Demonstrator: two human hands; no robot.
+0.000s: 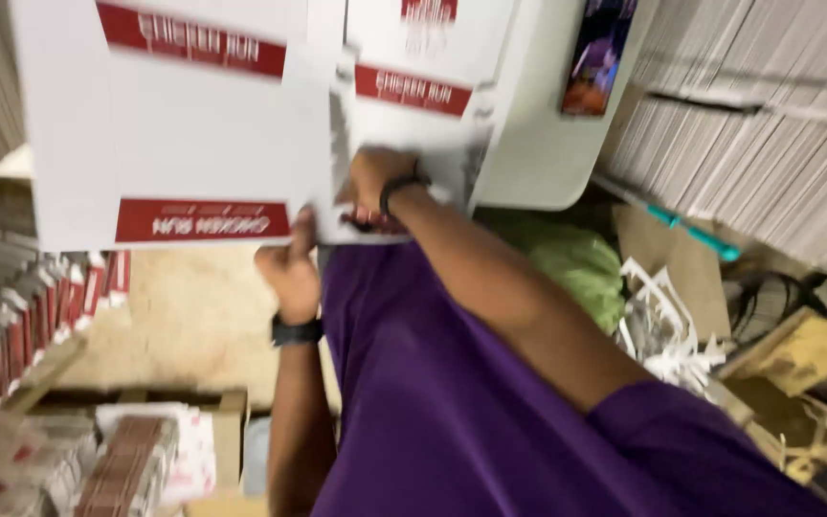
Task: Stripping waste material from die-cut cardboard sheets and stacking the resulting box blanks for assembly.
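Purple shirt [452, 402] nearest; left hand [289, 263] pinches the near edge of the flat white box blank [203, 144] lying on the table [538, 144], right hand [375, 182] clamps its fold, apparently steadying it for creasing.

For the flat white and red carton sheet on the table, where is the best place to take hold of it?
Probably the near edge of the carton sheet, coming from the person's side: it lies flat and overhangs the white table, so fingers can pinch it. The left hand and right hand already hold there.
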